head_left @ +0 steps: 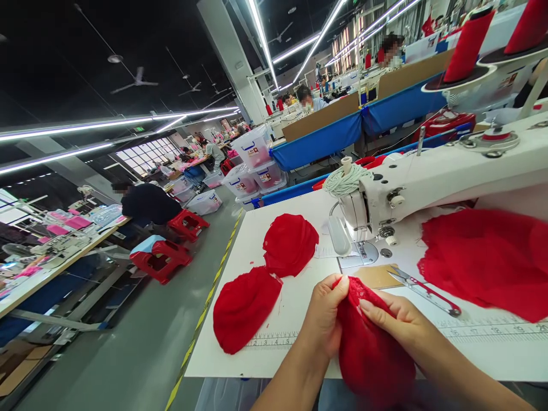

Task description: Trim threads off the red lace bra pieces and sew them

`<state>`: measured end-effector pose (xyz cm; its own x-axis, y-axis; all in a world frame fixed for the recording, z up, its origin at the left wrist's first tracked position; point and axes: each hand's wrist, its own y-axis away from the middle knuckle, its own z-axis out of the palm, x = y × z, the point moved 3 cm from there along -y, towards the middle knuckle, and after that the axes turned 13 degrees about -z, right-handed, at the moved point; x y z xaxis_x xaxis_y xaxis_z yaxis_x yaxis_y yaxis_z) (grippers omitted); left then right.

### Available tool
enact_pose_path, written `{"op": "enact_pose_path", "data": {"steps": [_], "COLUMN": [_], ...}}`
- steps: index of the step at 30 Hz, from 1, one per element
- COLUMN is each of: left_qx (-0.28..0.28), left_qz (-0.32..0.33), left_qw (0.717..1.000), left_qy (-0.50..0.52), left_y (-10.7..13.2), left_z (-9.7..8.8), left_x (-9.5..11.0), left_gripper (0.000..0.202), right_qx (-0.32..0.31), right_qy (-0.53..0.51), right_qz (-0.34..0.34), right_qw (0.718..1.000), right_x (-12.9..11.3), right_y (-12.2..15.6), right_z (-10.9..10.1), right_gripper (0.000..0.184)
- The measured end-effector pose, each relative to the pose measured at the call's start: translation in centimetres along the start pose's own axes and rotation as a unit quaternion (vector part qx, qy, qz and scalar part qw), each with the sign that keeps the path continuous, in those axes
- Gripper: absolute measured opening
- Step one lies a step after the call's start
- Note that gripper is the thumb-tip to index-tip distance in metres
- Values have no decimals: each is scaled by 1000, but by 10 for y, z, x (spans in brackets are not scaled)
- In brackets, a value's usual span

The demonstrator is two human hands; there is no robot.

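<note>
My left hand (327,314) pinches the upper left edge of a red fabric piece (372,359) near the table's front edge. On the other side, my right hand (394,319) grips the same piece, its thumb pressed on the cloth. The lower part of the fabric hangs in a rounded shape below both hands. Two red cup-shaped fabric pieces (246,308) lie to the left, touching or nearly touching each other. Just beyond my hands is the needle area of a white sewing machine (411,177). Thread snips (428,291) with a red handle lie right of my hands.
More red fabric (483,257) is heaped at the right of the white table (205,365), which has a printed ruler along its front. Red thread cones (468,45) stand at upper right. Clear plastic bins (252,148), red stools (160,260) and seated co-workers (148,202) are farther off.
</note>
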<state>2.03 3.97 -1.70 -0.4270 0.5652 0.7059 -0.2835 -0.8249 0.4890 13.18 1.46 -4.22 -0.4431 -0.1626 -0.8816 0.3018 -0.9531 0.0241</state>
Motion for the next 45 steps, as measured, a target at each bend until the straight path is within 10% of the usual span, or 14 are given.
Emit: {"op": "enact_pose_path", "data": {"steps": [29,37,45], "left_qx": [96,-129,-34], "left_qz": [15,-137,-88], "left_qw": [988,982,995], "left_qy": [121,-1,-20], "left_y": [-15,13,17], "left_z": [-27,-22,-15], "left_x": [10,-3,-11], "left_gripper": [33,48,35], "right_qx": [-28,1,28], "right_qy": [-20,-142,-143], "right_qz": [10,65,94], "right_qw": [999,988,985], "right_x": [10,-2,-1], "right_y": [21,7,9], "right_z": [7,-3,-5], "right_gripper": [38,25,28]}}
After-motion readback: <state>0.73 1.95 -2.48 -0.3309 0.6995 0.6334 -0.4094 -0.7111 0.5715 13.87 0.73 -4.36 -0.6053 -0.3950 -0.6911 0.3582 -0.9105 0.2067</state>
